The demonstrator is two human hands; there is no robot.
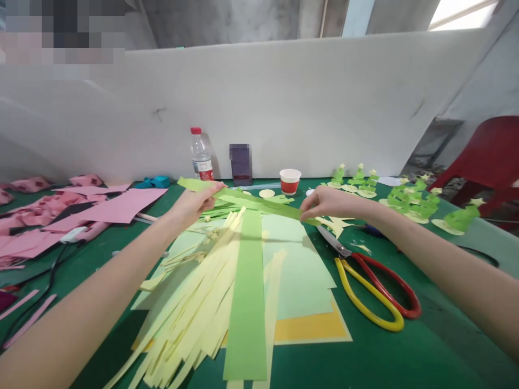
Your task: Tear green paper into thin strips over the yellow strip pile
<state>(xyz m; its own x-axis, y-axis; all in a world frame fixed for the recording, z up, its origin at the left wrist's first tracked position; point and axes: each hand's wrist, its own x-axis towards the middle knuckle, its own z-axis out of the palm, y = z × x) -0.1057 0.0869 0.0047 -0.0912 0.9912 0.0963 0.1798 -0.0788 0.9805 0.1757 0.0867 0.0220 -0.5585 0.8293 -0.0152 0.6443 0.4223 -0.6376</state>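
Note:
A long green paper strip (pixel 259 203) is stretched between my two hands above the table. My left hand (pixel 205 197) pinches it near its left end, and my right hand (pixel 318 202) pinches its right end. Below, a wider green paper strip (pixel 247 302) lies lengthwise over pale green sheets (pixel 300 265). Many thin pale yellow paper strips (pixel 198 313) are fanned out to its left. Big scissors (pixel 344 254) with one red and one yellow handle lie partly spread, just below my right hand.
Several small green paper trees (pixel 409 200) with star tops stand at the right. A paper cup (pixel 290 181), a water bottle (pixel 201 156) and a dark phone-like object (pixel 241 165) stand along the white partition (pixel 263 108). Pink paper pieces (pixel 101 208) and a dark cable (pixel 51 275) lie at the left.

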